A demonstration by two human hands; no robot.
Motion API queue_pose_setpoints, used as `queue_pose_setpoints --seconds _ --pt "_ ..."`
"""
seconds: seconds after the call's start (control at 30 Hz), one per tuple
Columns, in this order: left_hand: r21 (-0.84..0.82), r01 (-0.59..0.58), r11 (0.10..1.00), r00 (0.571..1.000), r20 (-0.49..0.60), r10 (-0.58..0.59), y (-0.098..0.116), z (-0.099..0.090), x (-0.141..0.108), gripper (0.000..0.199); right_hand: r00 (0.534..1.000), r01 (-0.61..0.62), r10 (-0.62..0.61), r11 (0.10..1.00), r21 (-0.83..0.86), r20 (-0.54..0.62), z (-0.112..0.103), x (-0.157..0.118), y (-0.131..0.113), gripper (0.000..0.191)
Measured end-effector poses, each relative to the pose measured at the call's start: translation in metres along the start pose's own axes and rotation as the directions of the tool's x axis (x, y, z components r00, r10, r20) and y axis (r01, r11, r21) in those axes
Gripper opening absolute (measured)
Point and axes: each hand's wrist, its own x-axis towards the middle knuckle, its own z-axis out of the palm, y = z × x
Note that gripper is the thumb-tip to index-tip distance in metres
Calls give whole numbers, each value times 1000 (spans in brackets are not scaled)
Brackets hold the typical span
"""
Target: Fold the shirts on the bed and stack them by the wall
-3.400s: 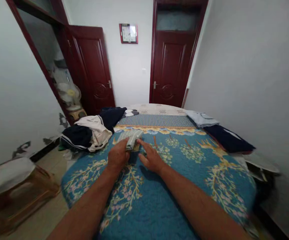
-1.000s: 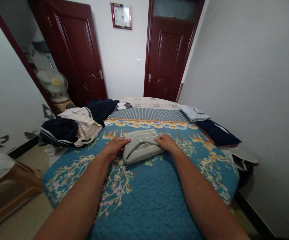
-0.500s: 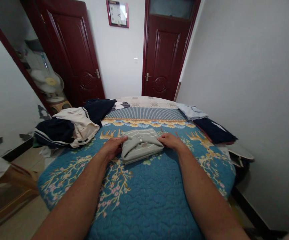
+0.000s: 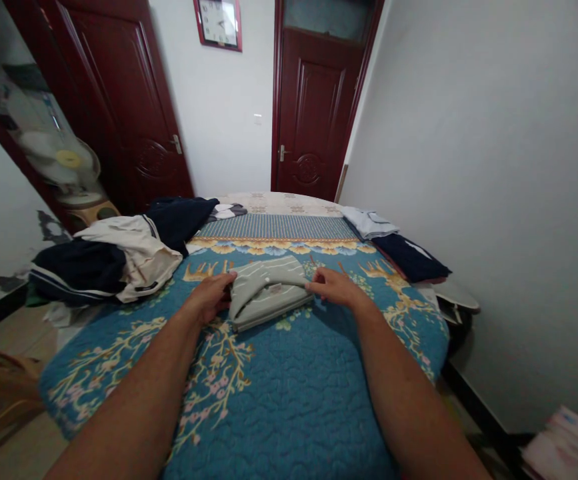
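Note:
A folded grey-green shirt (image 4: 271,289) with thin white stripes lies on the quilted cloth in front of me, its collar opening facing up and toward me. My left hand (image 4: 211,295) is closed on the shirt's left side, thumb on top, the other fingers partly hidden beside it. At the opposite side, my right hand (image 4: 336,287) pinches the right edge near the collar with thumb and finger, the remaining fingers curled.
The blue floral quilt (image 4: 289,387) covers the table. Rumpled navy and cream clothes (image 4: 141,257) lie at the left. Folded pale blue clothing (image 4: 369,223) and navy clothing (image 4: 413,259) sit at the right edge, near the wall. A wooden stool (image 4: 3,380) stands at the lower left.
My view has turned a little to the right. The right hand has shifted slightly along the shirt's right edge toward me, and the collar fold lies a bit flatter. The left hand keeps its place.

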Motion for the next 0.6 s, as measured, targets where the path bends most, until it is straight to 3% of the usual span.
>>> queue_pose_setpoints --seconds 0.1,0.17,0.3,0.47,0.6 --pt "-10 -8 1000 1000 12 8 -2 1 1 28 986 13 -53 970 -241 -157 15 -9 -8 30" --pt "-17 -19 1000 1000 15 19 -2 2 0 27 978 -11 -59 943 -334 -200 26 -9 -14 31" --pt "-46 -17 999 999 -33 15 0 4 -3 25 978 -40 -48 914 -404 -204 35 -5 -16 30" --pt "-82 12 997 998 -64 -17 0 3 0 23 981 -144 78 910 -390 -180 34 -8 -9 31" --pt "-64 -9 998 999 -44 6 -1 4 -2 25 985 -167 122 836 -523 -120 33 -13 -20 40"
